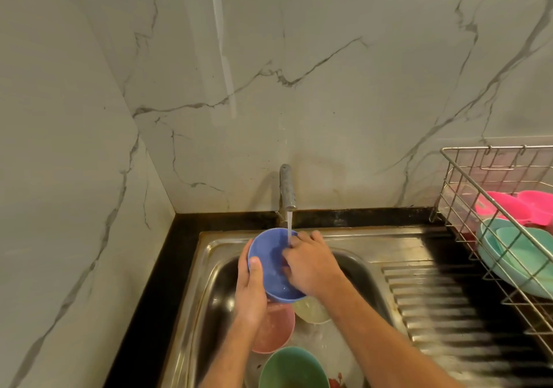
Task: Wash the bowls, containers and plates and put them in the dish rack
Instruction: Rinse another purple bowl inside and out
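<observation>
I see left hand (250,290) gripping blue bowl (270,263) under the tap (287,188), thumb over rim; right hand (309,263) fingers curled inside it.

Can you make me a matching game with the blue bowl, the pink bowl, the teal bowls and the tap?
Things:
1. blue bowl
2. pink bowl
3. teal bowls
4. tap

Places or states:
A. in the dish rack
B. running water
C. held in the left hand, right hand inside it
D. lying in the sink, below the hands

Pairs: 1-C, 2-D, 3-A, 4-B
</observation>
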